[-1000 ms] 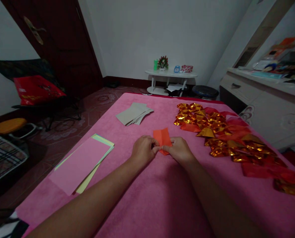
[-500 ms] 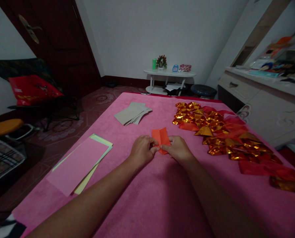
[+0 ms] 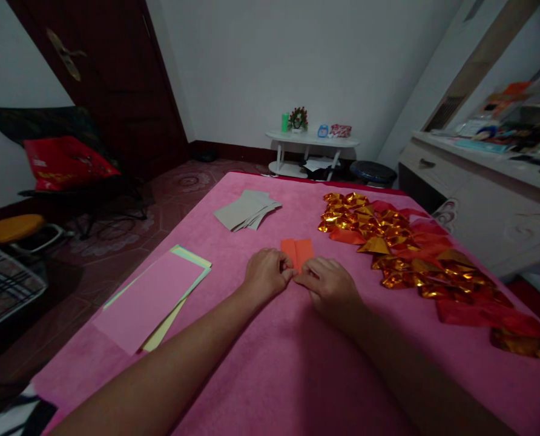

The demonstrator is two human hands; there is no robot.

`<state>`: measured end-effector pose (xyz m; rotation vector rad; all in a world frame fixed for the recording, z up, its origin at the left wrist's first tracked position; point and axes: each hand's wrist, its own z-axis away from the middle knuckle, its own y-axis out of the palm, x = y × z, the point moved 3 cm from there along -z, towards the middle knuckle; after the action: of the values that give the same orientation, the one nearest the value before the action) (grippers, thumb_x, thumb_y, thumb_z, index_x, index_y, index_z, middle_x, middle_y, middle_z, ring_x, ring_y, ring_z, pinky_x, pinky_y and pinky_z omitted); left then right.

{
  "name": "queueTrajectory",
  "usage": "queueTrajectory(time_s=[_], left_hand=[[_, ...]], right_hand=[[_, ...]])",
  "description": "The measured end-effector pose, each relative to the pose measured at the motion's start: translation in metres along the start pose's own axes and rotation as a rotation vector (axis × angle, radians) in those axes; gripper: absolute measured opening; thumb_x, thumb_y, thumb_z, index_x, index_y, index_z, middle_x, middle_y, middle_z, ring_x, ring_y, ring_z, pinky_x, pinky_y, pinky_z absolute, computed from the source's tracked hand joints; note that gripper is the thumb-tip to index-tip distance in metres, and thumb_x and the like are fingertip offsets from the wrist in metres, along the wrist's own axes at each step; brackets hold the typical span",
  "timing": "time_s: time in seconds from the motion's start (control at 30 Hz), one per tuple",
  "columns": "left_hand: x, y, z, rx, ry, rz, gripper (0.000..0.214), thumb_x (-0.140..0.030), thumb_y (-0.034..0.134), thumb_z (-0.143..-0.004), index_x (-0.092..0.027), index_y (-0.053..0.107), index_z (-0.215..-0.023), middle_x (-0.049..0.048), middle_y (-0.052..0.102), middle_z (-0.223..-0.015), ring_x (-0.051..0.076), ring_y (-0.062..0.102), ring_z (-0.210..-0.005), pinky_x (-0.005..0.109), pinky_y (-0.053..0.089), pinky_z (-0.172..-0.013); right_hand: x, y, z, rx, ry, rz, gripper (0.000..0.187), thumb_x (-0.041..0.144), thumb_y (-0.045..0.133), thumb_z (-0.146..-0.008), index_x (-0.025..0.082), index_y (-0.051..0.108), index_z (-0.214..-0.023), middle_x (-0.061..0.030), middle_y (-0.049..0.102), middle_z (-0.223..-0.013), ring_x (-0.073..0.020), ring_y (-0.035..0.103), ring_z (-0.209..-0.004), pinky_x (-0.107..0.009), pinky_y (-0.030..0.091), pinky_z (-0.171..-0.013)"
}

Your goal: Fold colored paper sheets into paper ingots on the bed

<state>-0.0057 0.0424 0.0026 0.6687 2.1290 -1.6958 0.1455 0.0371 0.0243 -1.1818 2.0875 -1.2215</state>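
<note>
A small orange-red folded paper (image 3: 298,251) lies on the pink cloth (image 3: 270,351) in the middle of the table. My left hand (image 3: 266,275) is closed, its fingertips pinching the paper's near left edge. My right hand (image 3: 329,286) sits beside it with fingers curled over the paper's near right part, pressing it down. The near half of the paper is hidden under both hands.
A stack of pink and yellow sheets (image 3: 154,297) lies at the left. Grey sheets (image 3: 246,209) lie further back. Folded gold and red foil pieces (image 3: 401,242) spread along the right side. A white cabinet (image 3: 483,194) stands at the right, a small white table (image 3: 313,148) behind.
The paper now lies flatter on the cloth, with less of it showing. My right hand has moved down over its near edge.
</note>
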Motion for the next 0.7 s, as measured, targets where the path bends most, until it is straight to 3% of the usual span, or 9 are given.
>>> queueTrajectory(time_s=[0.13, 0.27, 0.53, 0.7], left_hand=[[0.001, 0.000, -0.002, -0.005, -0.019, 0.012, 0.006, -0.025, 0.069, -0.067, -0.021, 0.067, -0.064, 0.0014, 0.066, -0.065, 0.016, 0.056, -0.062, 0.027, 0.037, -0.058], [0.002, 0.001, -0.003, -0.001, -0.035, 0.029, 0.007, -0.028, 0.070, -0.068, -0.022, 0.068, -0.064, 0.0011, 0.067, -0.066, 0.016, 0.056, -0.061, 0.026, 0.036, -0.056], [0.003, 0.002, -0.003, 0.001, -0.038, 0.078, 0.012, -0.031, 0.071, -0.069, -0.021, 0.068, -0.064, 0.0004, 0.065, -0.065, 0.014, 0.054, -0.059, 0.026, 0.033, -0.055], [0.004, 0.001, -0.001, -0.006, 0.045, 0.051, 0.010, -0.030, 0.070, -0.071, -0.020, 0.068, -0.069, 0.0013, 0.066, -0.069, 0.016, 0.054, -0.066, 0.028, 0.036, -0.062]], right_hand=[[-0.002, 0.004, 0.005, 0.058, -0.078, 0.071, 0.022, 0.015, 0.049, -0.089, 0.021, 0.069, -0.094, -0.0046, 0.055, -0.076, -0.0176, 0.042, -0.073, -0.030, 0.028, -0.067], [-0.004, 0.005, 0.007, 0.090, -0.083, 0.078, 0.023, 0.013, 0.049, -0.088, 0.021, 0.068, -0.097, -0.0050, 0.056, -0.078, -0.0178, 0.041, -0.074, -0.031, 0.028, -0.067], [-0.003, 0.009, 0.011, 0.125, -0.050, 0.070, 0.017, 0.011, 0.053, -0.083, 0.019, 0.067, -0.088, -0.0051, 0.061, -0.084, -0.0193, 0.044, -0.080, -0.033, 0.029, -0.068], [-0.004, 0.005, 0.016, 0.098, 0.019, -0.058, 0.018, 0.004, 0.051, -0.074, 0.018, 0.061, -0.073, -0.0044, 0.062, -0.085, -0.0194, 0.048, -0.080, -0.034, 0.032, -0.070]])
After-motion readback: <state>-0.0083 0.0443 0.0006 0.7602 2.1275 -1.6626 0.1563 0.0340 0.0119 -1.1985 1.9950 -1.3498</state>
